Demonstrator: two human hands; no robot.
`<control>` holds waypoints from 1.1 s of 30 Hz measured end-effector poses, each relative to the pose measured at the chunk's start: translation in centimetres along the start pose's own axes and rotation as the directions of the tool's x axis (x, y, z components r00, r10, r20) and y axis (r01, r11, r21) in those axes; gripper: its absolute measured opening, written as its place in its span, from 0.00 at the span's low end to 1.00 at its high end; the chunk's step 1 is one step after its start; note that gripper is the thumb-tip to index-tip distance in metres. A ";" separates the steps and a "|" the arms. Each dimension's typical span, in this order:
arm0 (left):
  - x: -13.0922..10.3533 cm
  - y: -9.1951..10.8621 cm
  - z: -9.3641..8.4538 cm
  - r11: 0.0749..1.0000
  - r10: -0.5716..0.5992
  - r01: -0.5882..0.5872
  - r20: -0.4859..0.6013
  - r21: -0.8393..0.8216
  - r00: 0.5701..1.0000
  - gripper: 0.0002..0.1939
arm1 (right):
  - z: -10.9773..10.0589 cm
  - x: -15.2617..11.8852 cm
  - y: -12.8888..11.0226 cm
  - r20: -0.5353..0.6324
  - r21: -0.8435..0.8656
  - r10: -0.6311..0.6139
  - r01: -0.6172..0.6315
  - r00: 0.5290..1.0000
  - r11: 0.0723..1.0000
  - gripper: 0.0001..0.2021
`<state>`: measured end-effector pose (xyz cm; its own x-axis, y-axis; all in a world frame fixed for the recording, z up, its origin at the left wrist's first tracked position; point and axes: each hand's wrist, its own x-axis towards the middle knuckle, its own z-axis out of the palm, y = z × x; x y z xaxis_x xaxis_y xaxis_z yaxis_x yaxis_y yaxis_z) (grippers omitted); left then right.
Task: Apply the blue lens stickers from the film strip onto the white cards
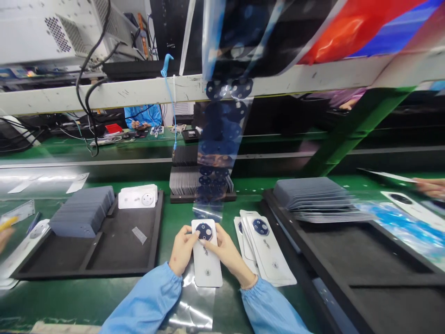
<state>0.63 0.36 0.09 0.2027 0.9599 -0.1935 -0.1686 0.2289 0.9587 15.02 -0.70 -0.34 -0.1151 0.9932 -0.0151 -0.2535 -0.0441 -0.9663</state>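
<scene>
A white phone back cover (207, 274) is held upright in front of me, its camera area at the top. A dark blue round camera film (203, 231) covers that area. My left hand (182, 250) grips the cover's left edge, with the thumb on the dark film. My right hand (232, 256) grips the right edge, its thumb pressing at the film's lower rim. Beyond the cover hangs a clear strip (217, 147) bearing several dark blue films. Just right of my right hand lies a fanned pile of white phone covers (270, 260) with dark blue camera areas.
To the left, a black tray (120, 272) holds grey sheets (83, 211) and white covers (137, 196). A black tray (382, 278) at right carries a stack of grey sheets (316, 199). Behind stands a row of sheets (184, 181). Other people's hands (431, 187) show at both sides.
</scene>
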 end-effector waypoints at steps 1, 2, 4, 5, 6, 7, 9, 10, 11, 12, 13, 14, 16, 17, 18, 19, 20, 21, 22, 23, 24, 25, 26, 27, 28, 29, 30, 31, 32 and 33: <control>-0.1 -0.1 0.1 0.999 0.016 -0.016 0.002 0.052 1.000 0.20 | 0.1 0.0 0.2 -0.058 -0.020 -0.010 0.009 0.998 1.000 0.24; -0.2 0.0 0.2 0.992 0.033 -0.035 0.016 0.121 0.999 0.19 | 0.0 0.1 0.4 -0.121 -0.031 -0.013 0.010 0.993 0.999 0.24; -0.5 0.7 0.5 0.947 0.073 -0.097 0.089 0.306 0.993 0.15 | -0.3 0.1 0.3 -0.231 -0.009 0.006 -0.008 0.973 1.000 0.22; -0.8 1.2 0.7 0.902 0.086 -0.138 0.143 0.409 0.986 0.13 | -0.6 0.1 0.0 -0.266 0.017 0.025 -0.021 0.964 1.000 0.21; -1.1 1.9 0.8 0.844 0.087 -0.180 0.202 0.506 0.975 0.12 | -0.9 0.1 -0.3 -0.286 0.047 0.047 -0.035 0.957 0.998 0.21; -1.5 2.7 0.9 0.780 0.072 -0.215 0.257 0.588 0.964 0.12 | -1.2 0.0 -0.8 -0.290 0.076 0.072 -0.052 0.954 0.996 0.20; -2.3 4.2 0.9 0.669 0.018 -0.244 0.313 0.702 0.950 0.16 | -1.8 -0.2 -1.8 -0.254 0.122 0.117 -0.088 0.960 0.989 0.19; -2.7 5.0 0.9 0.629 -0.008 -0.241 0.316 0.739 0.949 0.17 | -2.0 -0.3 -2.2 -0.236 0.135 0.130 -0.100 0.963 0.986 0.19; -3.1 5.6 0.8 0.596 -0.023 -0.235 0.310 0.767 0.951 0.17 | -2.1 -0.4 -2.5 -0.226 0.143 0.137 -0.107 0.965 0.984 0.18; -3.3 6.2 0.7 0.570 -0.023 -0.232 0.297 0.788 0.955 0.17 | -2.2 -0.4 -2.8 -0.227 0.144 0.139 -0.108 0.964 0.984 0.18; -3.4 6.8 0.4 0.549 -0.007 -0.236 0.287 0.802 0.958 0.15 | -2.2 -0.4 -2.9 -0.235 0.139 0.135 -0.104 0.963 0.985 0.18; -3.2 7.3 0.0 0.529 0.017 -0.249 0.283 0.811 0.959 0.14 | -2.3 -0.4 -3.0 -0.247 0.129 0.128 -0.099 0.960 0.987 0.17; -2.2 8.5 -1.3 0.463 0.068 -0.265 0.264 0.846 0.962 0.12 | -2.3 -0.4 -3.0 -0.268 0.104 0.115 -0.090 0.957 0.991 0.17; -1.3 9.1 -2.2 0.407 0.085 -0.254 0.240 0.877 0.967 0.12 | -2.4 -0.3 -3.0 -0.279 0.093 0.105 -0.082 0.955 0.992 0.16; -0.1 9.7 -3.3 0.331 0.098 -0.223 0.202 0.917 0.975 0.12 | -2.5 -0.3 -2.9 -0.292 0.083 0.092 -0.070 0.952 0.994 0.16; 1.1 10.3 -4.7 0.225 0.110 -0.164 0.142 0.961 0.984 0.13 | -2.6 -0.3 -3.0 -0.308 0.070 0.076 -0.057 0.948 0.996 0.16; 2.5 10.9 -6.2 0.163 0.130 -0.107 0.086 0.981 0.988 0.14 | -2.7 -0.4 -3.0 -0.326 0.053 0.058 -0.043 0.944 0.998 0.15; 3.8 11.4 -7.8 0.125 0.149 -0.064 0.045 0.990 0.988 0.14 | -2.9 -0.5 -3.1 -0.344 0.029 0.036 -0.028 0.938 0.999 0.14; 5.1 11.9 -9.4 0.088 0.174 -0.025 0.010 0.996 0.985 0.15 | -3.2 -0.6 -3.1 -0.362 0.001 0.014 -0.014 0.932 1.000 0.13; 6.2 12.3 -11.1 0.052 0.202 0.008 -0.019 0.999 0.979 0.16 | -3.6 -0.7 -3.2 -0.375 -0.034 -0.007 -0.006 0.927 0.999 0.13; 7.2 12.6 -12.8 0.019 0.228 0.038 -0.041 0.999 0.973 0.19 | -4.2 -0.7 -3.2 -0.379 -0.074 -0.027 -0.001 0.925 0.997 0.13; 7.9 12.8 -14.3 -0.010 0.247 0.052 -0.048 0.999 0.968 0.21 | -4.9 -0.7 -3.1 -0.372 -0.121 -0.044 -0.001 0.927 0.993 0.13; 8.5 12.9 -15.8 -0.036 0.259 0.059 -0.048 0.998 0.965 0.25 | -5.9 -0.7 -3.0 -0.358 -0.178 -0.065 0.000 0.931 0.984 0.13; 9.0 12.8 -17.1 -0.058 0.265 0.063 -0.045 0.996 0.963 0.28 | -7.1 -0.6 -2.8 -0.347 -0.249 -0.089 0.000 0.934 0.969 0.14; 9.3 12.6 -18.3 -0.076 0.269 0.067 -0.044 0.995 0.962 0.31 | -8.4 -0.4 -2.6 -0.340 -0.333 -0.116 -0.005 0.933 0.943 0.15; 9.4 12.3 -19.3 -0.091 0.271 0.073 -0.046 0.993 0.962 0.34 | -9.8 -0.3 -2.3 -0.353 -0.430 -0.153 -0.015 0.923 0.903 0.15; 9.5 12.0 -20.2 -0.103 0.273 0.080 -0.049 0.991 0.961 0.36 | -11.1 -0.1 -2.1 -0.380 -0.526 -0.189 -0.043 0.906 0.849 0.15; 9.6 11.6 -20.9 -0.112 0.276 0.086 -0.052 0.990 0.960 0.37 | -12.3 0.0 -1.9 -0.408 -0.603 -0.218 -0.082 0.886 0.793 0.15; 9.5 11.2 -21.5 -0.120 0.281 0.090 -0.053 0.989 0.958 0.37 | -13.2 0.1 -1.7 -0.439 -0.653 -0.244 -0.121 0.865 0.748 0.15; 9.4 10.7 -21.9 -0.127 0.288 0.090 -0.050 0.988 0.956 0.36 | -13.7 0.1 -1.6 -0.471 -0.697 -0.277 -0.161 0.838 0.698 0.17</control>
<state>-20.39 15.42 4.01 0.0968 0.9920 0.0808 0.9925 -0.1023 0.0667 28.53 0.98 -2.30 0.4258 0.8949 0.1341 0.5113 -0.1157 -0.8516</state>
